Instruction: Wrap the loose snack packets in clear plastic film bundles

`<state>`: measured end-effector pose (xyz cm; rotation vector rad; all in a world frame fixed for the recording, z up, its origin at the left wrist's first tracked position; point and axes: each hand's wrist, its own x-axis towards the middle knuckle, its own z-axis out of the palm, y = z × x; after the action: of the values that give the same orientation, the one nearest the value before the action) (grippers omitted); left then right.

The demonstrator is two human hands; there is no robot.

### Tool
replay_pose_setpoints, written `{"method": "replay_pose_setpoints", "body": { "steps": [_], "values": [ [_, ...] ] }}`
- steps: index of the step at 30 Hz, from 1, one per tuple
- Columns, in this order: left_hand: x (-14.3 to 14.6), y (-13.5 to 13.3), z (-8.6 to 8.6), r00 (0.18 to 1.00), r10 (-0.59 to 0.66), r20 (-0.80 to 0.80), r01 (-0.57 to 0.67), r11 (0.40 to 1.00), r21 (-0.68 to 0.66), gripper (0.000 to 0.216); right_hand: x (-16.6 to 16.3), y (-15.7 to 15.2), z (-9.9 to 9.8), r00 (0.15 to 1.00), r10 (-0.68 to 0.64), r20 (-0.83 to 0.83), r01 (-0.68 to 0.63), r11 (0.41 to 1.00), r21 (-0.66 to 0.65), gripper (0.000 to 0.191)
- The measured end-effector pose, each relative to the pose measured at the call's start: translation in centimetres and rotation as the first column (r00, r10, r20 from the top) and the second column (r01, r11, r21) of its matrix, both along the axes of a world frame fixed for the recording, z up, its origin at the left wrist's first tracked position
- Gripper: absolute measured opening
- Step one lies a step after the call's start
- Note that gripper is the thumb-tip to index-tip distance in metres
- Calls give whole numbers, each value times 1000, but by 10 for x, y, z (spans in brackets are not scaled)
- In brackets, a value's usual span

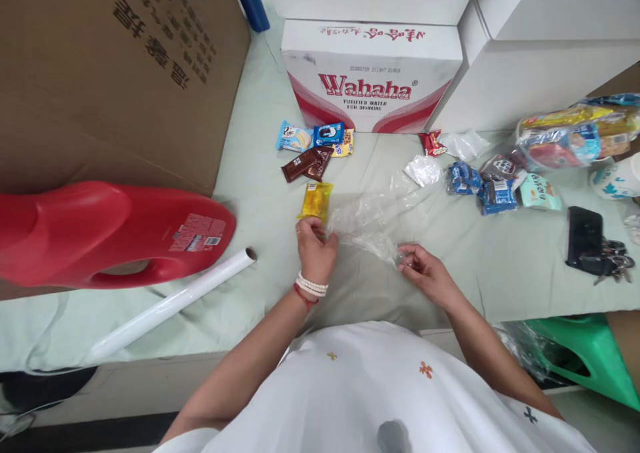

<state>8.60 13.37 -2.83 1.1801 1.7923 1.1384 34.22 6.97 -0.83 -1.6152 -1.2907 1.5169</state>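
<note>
My left hand (317, 249), with white beads and a red cord at the wrist, has its curled fingers on the lower edge of a yellow snack packet (316, 200). Its thumb lies beside a crumpled clear plastic bag (370, 223), which stretches across the cloth toward my right hand (427, 273). The fingers of that hand pinch the bag's near right end. Just beyond the yellow packet lie brown wrapped snacks (303, 165), a light blue snack packet (294, 136) and a dark blue one (329, 133), which partly covers a yellow cookie packet (344, 147).
A Wahaha carton (373, 73) stands behind the snacks. On the right are blue packets (497, 196), a filled clear snack bag (560, 146), a paper cup (617, 176) and keys with a black case (585, 239). Left are a red plastic container (140, 206) and a white roll (175, 303).
</note>
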Motion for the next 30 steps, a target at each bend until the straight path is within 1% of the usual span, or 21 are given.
{"method": "replay_pose_setpoints", "body": {
  "steps": [1, 2, 3, 4, 5, 6, 7, 8, 9, 11, 13, 15, 17, 19, 20, 21, 23, 25, 26, 27, 30],
  "values": [
    [-4, -7, 0, 979, -17, -204, 40, 993, 108, 27, -6, -2, -2, 1000, 20, 4, -20, 1000, 4, 39],
    [-7, -13, 1, 915, -73, -396, 163, 967, 197, 24, -11, -5, -5, 999, 35, 14, -35, 999, 8, 39],
    [-9, -17, 2, 820, -167, -547, 343, 909, 236, 21, -15, -7, -8, 999, 41, 31, -42, 999, 16, 40],
    [-11, -19, 3, 709, -294, -640, 538, 814, 221, 23, -18, -10, -10, 998, 38, 54, -39, 999, 27, 41],
    [-12, -18, 5, 588, -422, -690, 703, 689, 178, 27, -21, -12, -11, 997, 21, 76, -24, 999, 43, 42],
    [-12, -16, 7, 479, -525, -704, 811, 572, 126, 31, -22, -14, -11, 995, -10, 95, 4, 998, 63, 42],
    [-12, -12, 8, 407, -596, -692, 863, 499, 78, 34, -22, -17, -11, 993, -50, 110, 41, 995, 86, 42],
    [-12, -7, 11, 386, -642, -662, 873, 486, 39, 35, -22, -21, -10, 987, -99, 125, 85, 990, 114, 41],
    [-11, -2, 13, 412, -667, -621, 852, 523, 4, 35, -22, -25, -8, 977, -157, 145, 136, 979, 150, 40],
    [-8, 4, 16, 528, -666, -527, 757, 650, -63, 31, -21, -38, -5, 937, -289, 198, 238, 939, 247, 37],
    [-2, 4, 18, 612, -634, -473, 670, 733, -117, 28, -21, -53, -4, 885, -384, 262, 287, 894, 343, 30],
    [7, 1, 18, 637, -601, -483, 618, 772, -146, 37, -20, -69, -4, 878, -352, 323, 222, 899, 377, 19],
    [15, -3, 16, 626, -587, -513, 598, 784, -167, 46, -17, -82, -3, 926, -141, 351, 19, 944, 328, 16],
    [19, -4, 14, 613, -594, -521, 596, 780, -188, 46, -10, -88, 4, 939, 157, 308, -240, 937, 255, 19],
    [19, -4, 14, 607, -604, -516, 604, 773, -194, 40, -5, -88, 9, 925, 258, 278, -326, 916, 236, 19],
    [17, -3, 14, 601, -617, -509, 617, 762, -195, 30, 0, -84, 16, 920, 292, 262, -355, 905, 236, 19],
    [11, -1, 13, 585, -645, -492, 652, 735, -188, 10, 9, -67, 32, 940, 172, 295, -259, 921, 290, 19],
    [3, 0, 13, 554, -684, -475, 697, 693, -185, 36, 12, -38, 45, 927, -18, 375, -136, 914, 381, 18],
    [-2, 0, 14, 528, -713, -461, 726, 661, -191, 41, 11, -21, 48, 906, -62, 419, -134, 897, 422, 18],
    [-6, 0, 14, 498, -746, -442, 757, 623, -199, 39, 8, -2, 50, 883, -46, 467, -191, 874, 447, 19],
    [-17, 0, 13, 441, -817, -371, 827, 531, -185, 17, -4, 44, 41, 783, 160, 601, -489, 755, 436, 27]
  ]
}}
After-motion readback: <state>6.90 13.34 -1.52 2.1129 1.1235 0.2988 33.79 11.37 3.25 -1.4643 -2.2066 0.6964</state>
